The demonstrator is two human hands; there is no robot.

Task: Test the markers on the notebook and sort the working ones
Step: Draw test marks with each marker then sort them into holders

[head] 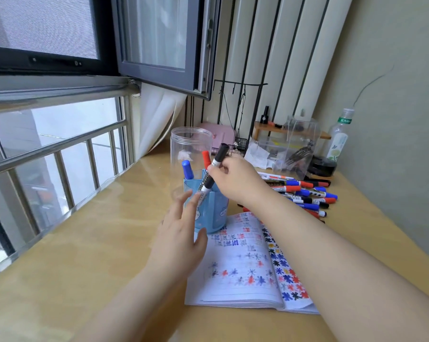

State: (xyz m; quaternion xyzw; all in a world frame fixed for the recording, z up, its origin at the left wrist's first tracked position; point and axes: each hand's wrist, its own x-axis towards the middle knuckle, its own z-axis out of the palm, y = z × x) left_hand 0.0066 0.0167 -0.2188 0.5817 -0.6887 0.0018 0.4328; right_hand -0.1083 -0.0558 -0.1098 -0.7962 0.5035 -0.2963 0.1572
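1. Right hand (235, 180) pinches the black marker (212, 172) near mid-barrel w/ fingertips, cap end up and tilted right, lower end dipping into the blue pen holder (209, 213). Judging by that, it's being dropped in w/ the working ones.
2. Left hand (181, 233) is spread wide, fingers straight, holding nothing; fingertips just beside the holder's near wall, prob. to steady it. Can't tell if they actually touch.
3. Handling: marker looks light, stiff, smooth plastic, so a bit slippery. Mid-barrel pinch gives best control; grabbing the cap risks it popping off. Holder looks light too & could tip if the marker snags the rim.
4. Containers: blue pen holder has dividers; a blue marker (187, 167) and a red marker (206, 157) stand upright in it already. Clear plastic jar (183, 144) directly behind it, open top; seems to hold no markers, though contents hard to read through the walls.
5. Notebook (243, 275) lies open in front of the holder, pages full of red/blue/black test marks.
6. Pile of markers (304, 191), mixed colours, lies on the desk (85, 243) to the right of the holder, past the right wrist. Likely still untested, so plenty left to do.
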